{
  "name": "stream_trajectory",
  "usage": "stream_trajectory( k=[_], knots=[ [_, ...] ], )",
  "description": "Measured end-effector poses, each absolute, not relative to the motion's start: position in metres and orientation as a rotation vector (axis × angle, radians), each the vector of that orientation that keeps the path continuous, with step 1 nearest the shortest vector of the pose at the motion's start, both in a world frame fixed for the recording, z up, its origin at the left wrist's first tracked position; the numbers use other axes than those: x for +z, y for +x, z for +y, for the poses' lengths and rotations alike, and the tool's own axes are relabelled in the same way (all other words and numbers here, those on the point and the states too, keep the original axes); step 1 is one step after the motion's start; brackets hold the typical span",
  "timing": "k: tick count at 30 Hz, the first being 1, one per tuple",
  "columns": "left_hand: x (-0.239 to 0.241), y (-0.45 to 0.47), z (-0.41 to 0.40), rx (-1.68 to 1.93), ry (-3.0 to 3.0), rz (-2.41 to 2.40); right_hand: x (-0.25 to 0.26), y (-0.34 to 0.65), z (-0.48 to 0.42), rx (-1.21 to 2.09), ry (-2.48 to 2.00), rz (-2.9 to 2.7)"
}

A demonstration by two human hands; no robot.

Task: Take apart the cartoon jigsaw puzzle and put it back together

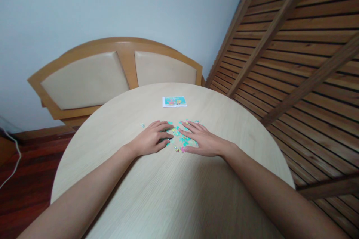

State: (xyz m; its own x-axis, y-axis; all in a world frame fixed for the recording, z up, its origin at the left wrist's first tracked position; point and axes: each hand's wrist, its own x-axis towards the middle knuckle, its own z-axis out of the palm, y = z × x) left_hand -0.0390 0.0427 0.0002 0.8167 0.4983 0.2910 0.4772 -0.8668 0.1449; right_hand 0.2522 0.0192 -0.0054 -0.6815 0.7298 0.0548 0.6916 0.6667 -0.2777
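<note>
Small jigsaw puzzle pieces (185,141), mostly turquoise with some yellow and pink, lie scattered at the middle of the round table. My left hand (154,137) rests palm down at the left side of them, fingers apart, covering some pieces. From the right, my right hand (200,139) lies flat with its fingers spread over other pieces; its thumb is by a pink piece (183,149). One stray piece (143,125) sits left of my left hand. Beyond both hands is a picture card (175,101) with a turquoise cartoon scene.
The pale wooden round table (134,198) fills the foreground. Behind it stands a wooden headboard (126,67) with cream panels against a bluish wall. Leaning slatted wood (294,63) borders the right side. A white cable (17,158) hangs above the reddish floor at left.
</note>
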Motion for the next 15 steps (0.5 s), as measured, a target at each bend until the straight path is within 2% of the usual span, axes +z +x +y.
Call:
stream_trajectory(
  k=[15],
  knots=[
    [0.008,-0.031,0.042,0.547,2.943,0.938,0.004,0.248,0.019,0.233,-0.979,-2.661]
  ],
)
